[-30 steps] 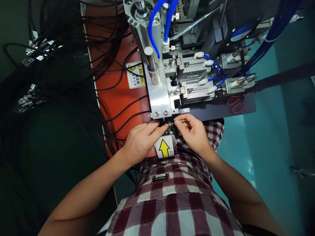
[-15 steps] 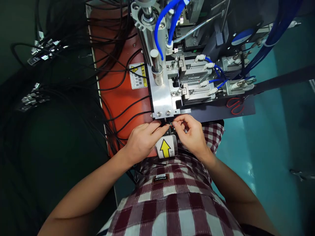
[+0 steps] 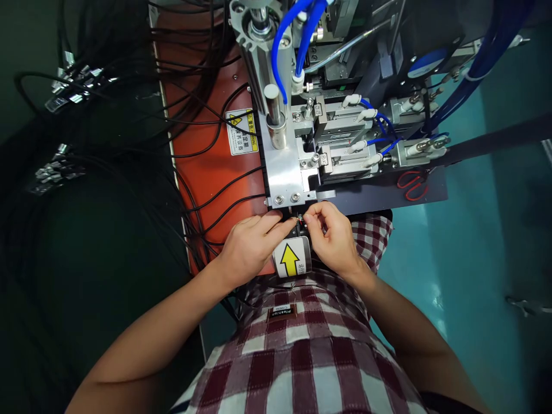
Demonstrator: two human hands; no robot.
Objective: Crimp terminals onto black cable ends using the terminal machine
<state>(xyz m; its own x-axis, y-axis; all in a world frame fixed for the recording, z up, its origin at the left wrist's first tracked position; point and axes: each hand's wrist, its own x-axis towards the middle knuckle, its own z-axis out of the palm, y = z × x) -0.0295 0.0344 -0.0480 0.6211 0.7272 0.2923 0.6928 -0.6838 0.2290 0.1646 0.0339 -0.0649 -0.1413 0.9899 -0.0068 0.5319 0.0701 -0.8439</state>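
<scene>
My left hand (image 3: pixel 250 244) lies at the front edge of the metal machine plate (image 3: pixel 282 178). Its fingers are closed, with thumb and forefinger tips meeting at a small bundle of thin coloured wires (image 3: pixel 301 218). What those fingers press on is mostly hidden. From the other side, my right hand (image 3: pixel 333 237) is curled, its thumb and forefinger pinched at the same wires. Just below the fingertips is a dark fixture, and nearer my body a white label (image 3: pixel 291 259) bears a yellow arrow.
Black cables (image 3: pixel 215 123) run across the orange tabletop (image 3: pixel 237 207) on the left, with metal connectors (image 3: pixel 80 86) at their ends. Pneumatic cylinders (image 3: pixel 345 161) with blue tubes stand behind my hands. Red-handled scissors (image 3: pixel 413 185) lie on the dark base plate at right.
My right hand has shifted very slightly, its fingertips drawing a little to the right, and more of the coloured wires shows. My left hand is almost still.
</scene>
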